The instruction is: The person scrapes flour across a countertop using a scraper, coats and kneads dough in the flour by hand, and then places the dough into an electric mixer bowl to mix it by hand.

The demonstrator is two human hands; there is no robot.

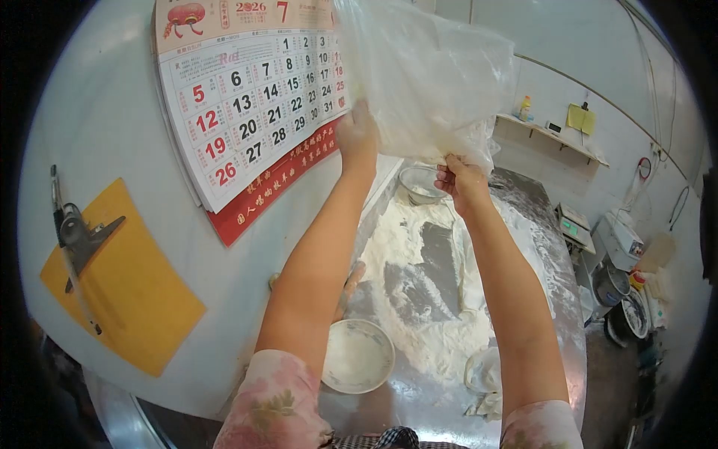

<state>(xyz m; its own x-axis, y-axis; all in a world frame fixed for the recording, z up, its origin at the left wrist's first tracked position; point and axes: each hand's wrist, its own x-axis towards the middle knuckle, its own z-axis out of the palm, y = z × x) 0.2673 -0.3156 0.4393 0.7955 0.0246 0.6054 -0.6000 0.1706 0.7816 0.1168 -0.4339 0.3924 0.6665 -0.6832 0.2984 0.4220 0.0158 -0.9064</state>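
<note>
A large translucent plastic bag (pixel 434 82) is held up in front of the wall. My left hand (pixel 357 135) grips its lower left edge, beside the hanging calendar (pixel 262 97); the fingers are partly covered by the plastic. At the bag's lower right corner, my right hand (pixel 462 179) pinches the plastic between thumb and fingers. Below both arms lies a metal table (pixel 366 299) strewn with white flour (pixel 430 348). A strip of pale dough or flour runs along the table, partly behind my right forearm.
A bowl (pixel 357 356) with white contents sits near the front edge, and another bowl (pixel 421 184) at the back. Crumpled plastic (pixel 485 374) lies by my right forearm. Scales (pixel 574 226), a wall shelf (pixel 553 137) and buckets (pixel 612 284) are to the right; a yellow sheet (pixel 127 299) hangs left.
</note>
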